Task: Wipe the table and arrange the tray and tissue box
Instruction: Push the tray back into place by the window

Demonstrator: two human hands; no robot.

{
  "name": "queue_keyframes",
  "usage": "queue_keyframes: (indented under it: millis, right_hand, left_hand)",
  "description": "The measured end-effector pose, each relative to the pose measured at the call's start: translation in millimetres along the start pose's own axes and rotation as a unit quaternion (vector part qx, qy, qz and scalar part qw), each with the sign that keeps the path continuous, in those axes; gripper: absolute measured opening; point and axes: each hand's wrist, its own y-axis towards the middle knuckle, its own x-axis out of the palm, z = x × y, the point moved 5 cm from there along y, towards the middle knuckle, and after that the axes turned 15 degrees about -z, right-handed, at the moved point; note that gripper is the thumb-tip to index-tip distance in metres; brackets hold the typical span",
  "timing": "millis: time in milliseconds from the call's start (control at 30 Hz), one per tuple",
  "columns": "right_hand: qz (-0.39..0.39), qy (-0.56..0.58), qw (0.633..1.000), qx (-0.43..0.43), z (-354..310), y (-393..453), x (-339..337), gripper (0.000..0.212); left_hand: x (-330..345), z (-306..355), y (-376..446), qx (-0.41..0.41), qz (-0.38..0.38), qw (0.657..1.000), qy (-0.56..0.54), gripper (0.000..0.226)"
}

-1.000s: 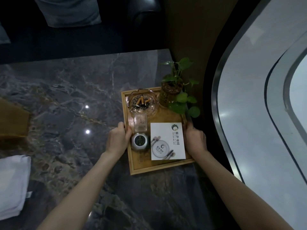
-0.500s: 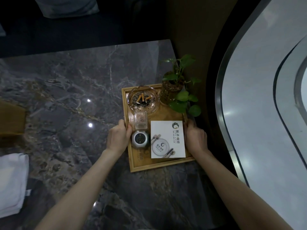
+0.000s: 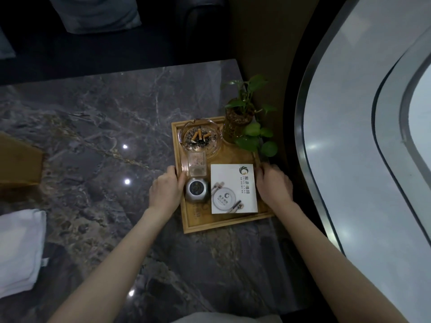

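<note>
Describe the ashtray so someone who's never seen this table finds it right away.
Find the wooden tray at the marble table's right edge. The ashtray sits in its far left corner, beside the potted plant. It is the only round clear glass dish, holding ash and orange cigarette butts.

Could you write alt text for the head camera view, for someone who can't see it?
Two bare hands, left hand and right hand, grip opposite sides of a wooden tray on a dark marble table. It holds an ashtray, potted plant and card.
</note>
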Motion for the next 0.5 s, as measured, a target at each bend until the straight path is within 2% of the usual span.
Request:
queue_keyframes:
  millis: [100,267,333,433,500]
  right_hand:
    - [0.03,0.149,0.988,-0.036,-3.6,-18.4,-11.0,0.03]
    - [0.137,0.327,0.935,-0.026,1.0,-75.4,-9.3,0.028]
    - [0.144,0.396,0.907,0.02,11.1,-92.5,8.8,0.018]
    - [0.115,0.525,0.832,0.139,31.8,-106.0,46.4,0.033]
    - [0.055,0.589,0.781,0.202,39.9,-109.7,67.5,0.038]
  left_hand:
    - [-1.7,6.4,-18.0,0.016,0.03,0.999,-0.012,0.027]
    - [7.6,9.1,-52.6,0.034,0.052,0.998,0.024,0.046]
    - [16.9,6.2,-62.6,0.028,0.03,0.998,0.049,0.056]
    - [31.3,-1.9,-70.8,0.02,-0.016,0.997,0.067,0.078]
    - [40.4,-9.2,-72.4,0.005,-0.055,0.996,0.073,0.088]
